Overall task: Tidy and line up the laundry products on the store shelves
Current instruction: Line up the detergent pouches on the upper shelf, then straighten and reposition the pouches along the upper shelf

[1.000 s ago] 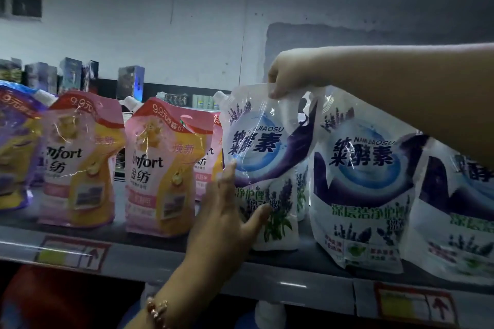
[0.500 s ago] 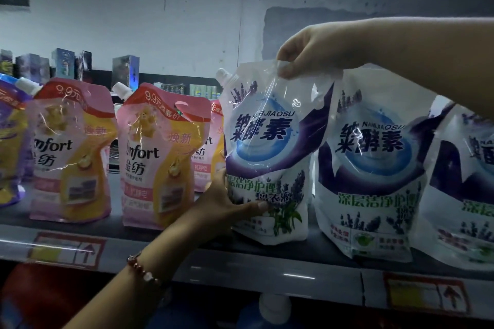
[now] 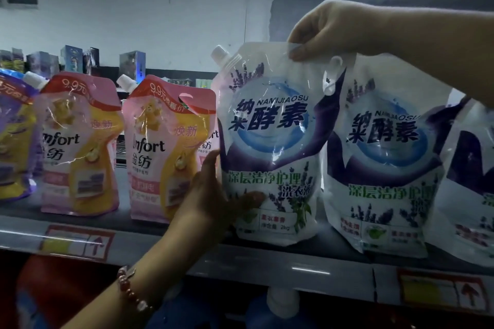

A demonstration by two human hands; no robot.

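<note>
laundry pouch [image 3: 270, 147] stands tall on the shelf [image 3: 267, 267] between the pink pouch [image 3: 165, 149] and its twin [image 3: 379, 160], with the right hand [image 3: 318, 32] pinching its top edge and the left hand [image 3: 216, 195] holding its low left side.

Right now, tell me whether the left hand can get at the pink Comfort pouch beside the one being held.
Probably yes: the left hand sits right beside the pink Comfort pouch, nothing between them, but it holds the white pouch and must let go first.
</note>
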